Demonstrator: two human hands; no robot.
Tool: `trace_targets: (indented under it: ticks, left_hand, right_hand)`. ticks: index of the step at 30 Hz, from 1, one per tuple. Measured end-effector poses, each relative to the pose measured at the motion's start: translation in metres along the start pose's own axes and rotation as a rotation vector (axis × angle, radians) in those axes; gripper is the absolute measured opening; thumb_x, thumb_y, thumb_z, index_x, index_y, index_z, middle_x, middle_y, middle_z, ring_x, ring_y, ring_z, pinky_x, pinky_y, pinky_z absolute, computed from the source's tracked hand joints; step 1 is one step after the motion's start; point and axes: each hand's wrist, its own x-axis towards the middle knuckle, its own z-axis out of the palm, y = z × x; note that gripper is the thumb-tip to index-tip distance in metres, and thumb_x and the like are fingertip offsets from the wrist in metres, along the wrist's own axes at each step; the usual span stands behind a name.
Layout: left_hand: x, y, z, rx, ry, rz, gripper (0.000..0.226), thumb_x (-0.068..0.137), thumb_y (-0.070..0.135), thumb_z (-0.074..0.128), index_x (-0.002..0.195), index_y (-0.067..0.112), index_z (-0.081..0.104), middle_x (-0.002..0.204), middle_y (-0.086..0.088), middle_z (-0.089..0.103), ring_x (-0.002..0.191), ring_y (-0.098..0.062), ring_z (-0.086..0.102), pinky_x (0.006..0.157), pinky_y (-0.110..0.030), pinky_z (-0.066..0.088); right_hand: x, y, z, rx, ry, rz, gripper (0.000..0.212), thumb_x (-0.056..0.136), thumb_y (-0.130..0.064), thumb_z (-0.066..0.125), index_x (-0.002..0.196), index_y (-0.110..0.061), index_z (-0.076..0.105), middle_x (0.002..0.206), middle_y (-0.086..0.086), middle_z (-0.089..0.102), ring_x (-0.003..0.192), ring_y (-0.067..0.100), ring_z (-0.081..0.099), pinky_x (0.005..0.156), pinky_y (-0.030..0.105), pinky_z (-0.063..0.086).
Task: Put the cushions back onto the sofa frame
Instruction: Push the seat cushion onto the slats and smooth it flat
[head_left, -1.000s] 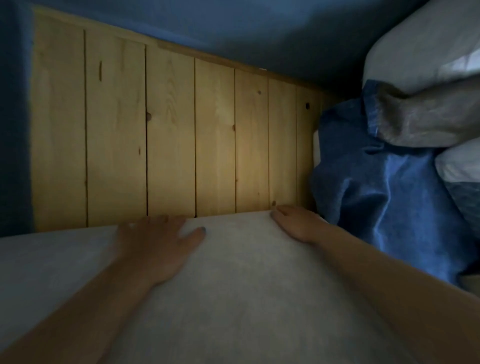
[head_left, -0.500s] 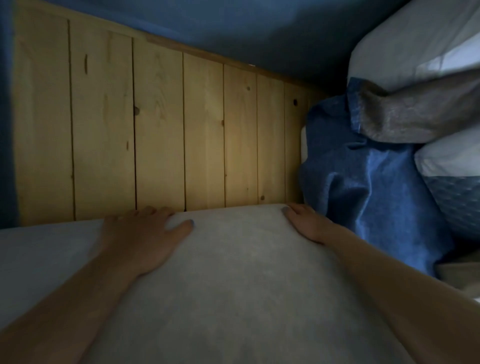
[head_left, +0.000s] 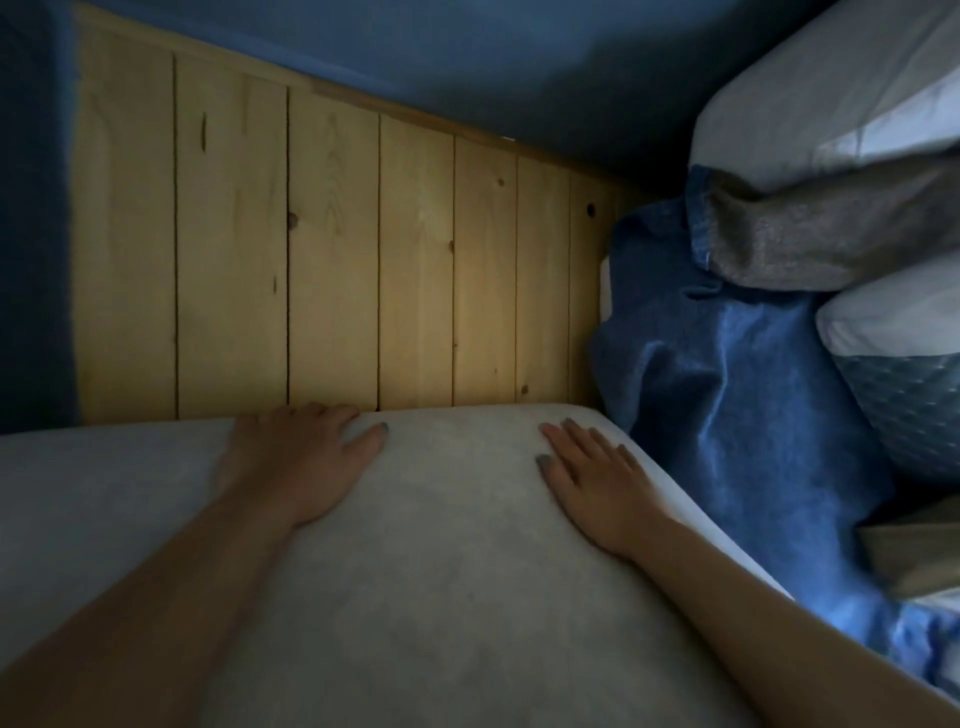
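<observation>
Cushion (head_left: 467, 597): grey cloth, matt, finely napped, smooth and uncreased.
Boards (head_left: 332, 270): pale pine, matt, visible grain and dark knots, narrow seams between.
Cover (head_left: 737, 426): blue denim-like cloth, faint sheen on the folds, creased.
Top pillow (head_left: 831, 83): pale smooth cloth, matt.
Middle pillow (head_left: 841, 234): grey-brown cloth, coarser weave, speckled.
Lower pillow (head_left: 914, 410): blue cloth with small printed dots, pale band above.
Backdrop (head_left: 467, 52): dark blue, matt; material unclear.
Left panel (head_left: 31, 234): dark blue, fuzzy-looking cloth.

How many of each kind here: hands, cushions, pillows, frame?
Hands: 2, left hand, right hand
Grey cushion: 1
Blue cushion: 1
Pillows: 3, white, grey-brown, white-blue
Frame: 1
Total: 8
</observation>
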Motion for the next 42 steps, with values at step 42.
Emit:
trace_targets:
  ticks: [42]
  left_hand:
    - [0.005, -0.002, 0.003, -0.086, 0.054, -0.053, 0.048, 0.104, 0.039, 0.017, 0.139, 0.029, 0.048, 0.142, -0.002, 0.052, 0.127, -0.026, 0.047, 0.102, -0.042, 0.031]
  right_hand:
    - [-0.002, -0.115, -0.008, 0.077, -0.107, -0.234, 0.061, 0.105, -0.046, 0.02, 0.157, -0.018, 0.003, 0.165, -0.002, 0.002, 0.15, 0.011, 0.002, 0.119, 0.03, -0.002]
